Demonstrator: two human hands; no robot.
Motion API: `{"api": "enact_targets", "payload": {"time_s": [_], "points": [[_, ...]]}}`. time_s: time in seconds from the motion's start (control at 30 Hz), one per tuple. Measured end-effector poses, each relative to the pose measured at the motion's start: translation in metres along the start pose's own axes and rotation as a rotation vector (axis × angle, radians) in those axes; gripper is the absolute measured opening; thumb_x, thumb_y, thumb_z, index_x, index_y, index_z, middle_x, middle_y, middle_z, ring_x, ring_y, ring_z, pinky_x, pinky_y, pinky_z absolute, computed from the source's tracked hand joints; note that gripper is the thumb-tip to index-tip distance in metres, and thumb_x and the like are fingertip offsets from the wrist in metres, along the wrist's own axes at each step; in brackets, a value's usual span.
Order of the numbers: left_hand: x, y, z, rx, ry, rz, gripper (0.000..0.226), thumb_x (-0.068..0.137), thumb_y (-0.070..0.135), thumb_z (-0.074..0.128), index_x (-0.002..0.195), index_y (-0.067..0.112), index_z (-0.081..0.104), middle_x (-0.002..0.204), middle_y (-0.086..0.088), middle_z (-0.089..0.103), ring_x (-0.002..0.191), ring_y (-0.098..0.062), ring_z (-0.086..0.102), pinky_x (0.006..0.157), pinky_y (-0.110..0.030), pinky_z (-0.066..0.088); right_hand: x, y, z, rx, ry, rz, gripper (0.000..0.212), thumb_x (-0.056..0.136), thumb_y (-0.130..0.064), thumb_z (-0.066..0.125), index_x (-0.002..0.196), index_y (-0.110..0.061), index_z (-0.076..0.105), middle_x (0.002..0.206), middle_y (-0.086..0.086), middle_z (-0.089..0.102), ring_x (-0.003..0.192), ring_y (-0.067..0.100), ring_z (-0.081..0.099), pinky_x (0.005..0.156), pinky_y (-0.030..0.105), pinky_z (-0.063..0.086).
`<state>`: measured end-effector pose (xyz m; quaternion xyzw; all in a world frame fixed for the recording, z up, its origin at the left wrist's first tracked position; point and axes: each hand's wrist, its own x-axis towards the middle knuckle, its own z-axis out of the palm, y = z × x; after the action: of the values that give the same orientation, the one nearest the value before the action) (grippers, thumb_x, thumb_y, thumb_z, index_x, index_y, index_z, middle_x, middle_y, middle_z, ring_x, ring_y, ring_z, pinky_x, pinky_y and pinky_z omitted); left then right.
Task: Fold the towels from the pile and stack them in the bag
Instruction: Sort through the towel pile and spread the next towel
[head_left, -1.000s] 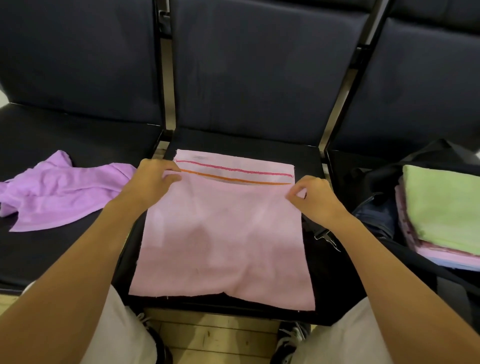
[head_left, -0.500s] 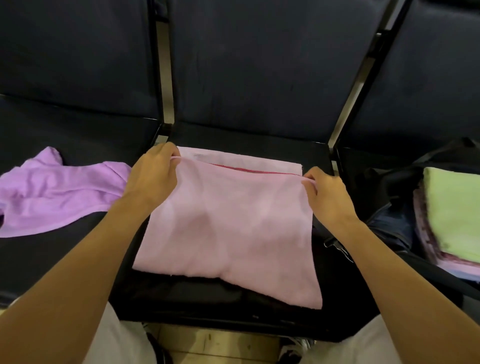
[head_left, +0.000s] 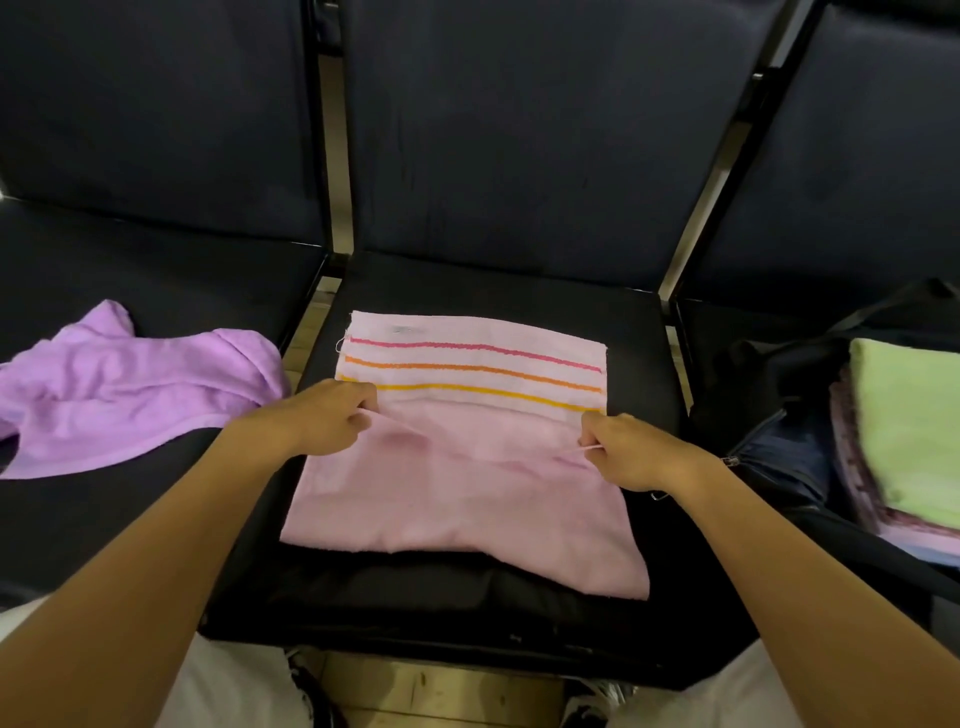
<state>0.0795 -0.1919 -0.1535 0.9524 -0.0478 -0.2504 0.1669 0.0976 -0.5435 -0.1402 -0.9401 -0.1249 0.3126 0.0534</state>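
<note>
Towel (head_left: 467, 499): pale pink, 3 stripes, top edge pinched w/ both hands

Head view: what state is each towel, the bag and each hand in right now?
Pink towel: flat on middle seat, partly folded, striped end exposed.
Left hand: pinching the pink towel's edge.
Right hand: pinching the same edge.
Purple towel: crumpled, unfolded, on left seat.
Bag: open, holding folded towels.
Green towel: folded, topping the stack.

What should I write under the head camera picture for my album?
Both hands, left and right, pinch the pink striped towel on the seat.
</note>
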Motion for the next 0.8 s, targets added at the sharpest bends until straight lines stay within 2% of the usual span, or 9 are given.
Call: {"api": "enact_targets", "payload": {"time_s": [0.1, 0.17, 0.27, 0.3, 0.37, 0.43, 0.5, 0.67, 0.8], "points": [[-0.006, 0.001, -0.006, 0.010, -0.108, -0.001, 0.016, 0.097, 0.017, 0.050, 0.085, 0.028, 0.052, 0.094, 0.002, 0.057, 0.083, -0.015, 0.055, 0.070, -0.025, 0.044, -0.002, -0.003, 0.000, 0.018, -0.108, -0.008, 0.006, 0.096, -0.019, 0.049, 0.091, -0.022, 0.049, 0.094, 0.000, 0.055, 0.081, 0.019, 0.055, 0.062, 0.031, 0.040], [-0.011, -0.001, -0.011, 0.032, -0.190, 0.005, 0.016, 0.096, 0.018, 0.051, 0.086, 0.031, 0.052, 0.099, 0.003, 0.057, 0.090, -0.017, 0.056, 0.080, -0.031, 0.049, -0.003, -0.004, -0.002, 0.021, -0.158, -0.025, 0.002, 0.095, -0.021, 0.053, 0.095, -0.022, 0.051, 0.091, -0.005, 0.051, 0.077, 0.014, 0.051, 0.061, 0.029, 0.038], [-0.015, -0.007, -0.013, 0.019, -0.218, 0.006, 0.020, 0.096, 0.018, 0.053, 0.085, 0.035, 0.052, 0.104, 0.006, 0.053, 0.096, -0.016, 0.054, 0.083, -0.029, 0.047, -0.002, 0.000, -0.004, 0.074, -0.074, -0.042, 0.019, 0.095, -0.018, 0.049, 0.083, -0.031, 0.050, 0.088, -0.005, 0.051, 0.080, 0.018, 0.055, 0.063, 0.029, 0.042], [-0.016, -0.010, -0.013, -0.002, -0.170, -0.002, 0.022, 0.095, 0.018, 0.055, 0.083, 0.036, 0.053, 0.105, 0.006, 0.054, 0.096, -0.016, 0.055, 0.082, -0.028, 0.047, 0.000, 0.004, -0.004, 0.110, 0.009, -0.035, 0.024, 0.096, -0.017, 0.049, 0.079, -0.034, 0.049, 0.088, -0.001, 0.055, 0.083, 0.022, 0.058, 0.067, 0.032, 0.046], [-0.013, -0.014, -0.014, -0.075, 0.036, -0.011, 0.021, 0.094, 0.016, 0.059, 0.082, 0.034, 0.058, 0.103, 0.001, 0.060, 0.093, -0.019, 0.059, 0.081, -0.033, 0.050, 0.002, 0.010, -0.005, 0.174, 0.195, -0.011, 0.021, 0.098, -0.019, 0.050, 0.083, -0.034, 0.052, 0.092, 0.004, 0.061, 0.085, 0.026, 0.061, 0.076, 0.039, 0.054], [-0.009, -0.015, -0.015, -0.141, 0.290, -0.047, 0.012, 0.093, 0.014, 0.062, 0.086, 0.023, 0.062, 0.093, -0.004, 0.064, 0.084, -0.022, 0.061, 0.072, -0.035, 0.049, 0.004, 0.011, -0.007, 0.151, 0.337, 0.017, 0.009, 0.099, -0.024, 0.052, 0.094, -0.028, 0.058, 0.094, 0.007, 0.064, 0.083, 0.026, 0.062, 0.077, 0.045, 0.056], [-0.004, -0.017, -0.014, -0.121, 0.436, -0.065, 0.006, 0.094, 0.016, 0.062, 0.088, 0.019, 0.063, 0.086, -0.005, 0.066, 0.077, -0.021, 0.060, 0.066, -0.033, 0.045, 0.006, 0.009, -0.008, 0.086, 0.421, 0.057, 0.008, 0.099, -0.027, 0.056, 0.102, -0.022, 0.062, 0.091, 0.006, 0.064, 0.081, 0.024, 0.063, 0.075, 0.043, 0.057], [0.004, -0.018, -0.008, 0.016, 0.456, -0.102, 0.008, 0.095, 0.024, 0.058, 0.096, 0.018, 0.064, 0.093, -0.006, 0.066, 0.083, -0.025, 0.062, 0.068, -0.037, 0.051, 0.020, 0.006, -0.009, 0.075, 0.497, 0.139, 0.012, 0.097, -0.028, 0.061, 0.099, -0.017, 0.065, 0.081, 0.003, 0.063, 0.074, 0.020, 0.063, 0.069, 0.037, 0.059], [0.009, -0.012, -0.009, 0.066, 0.507, -0.071, 0.010, 0.096, 0.022, 0.056, 0.099, 0.014, 0.062, 0.104, -0.003, 0.056, 0.095, -0.022, 0.055, 0.074, -0.034, 0.049, 0.034, 0.002, -0.008, 0.095, 0.485, 0.131, 0.011, 0.098, -0.022, 0.058, 0.098, -0.013, 0.065, 0.082, 0.002, 0.060, 0.070, 0.017, 0.058, 0.062, 0.029, 0.048]]}}
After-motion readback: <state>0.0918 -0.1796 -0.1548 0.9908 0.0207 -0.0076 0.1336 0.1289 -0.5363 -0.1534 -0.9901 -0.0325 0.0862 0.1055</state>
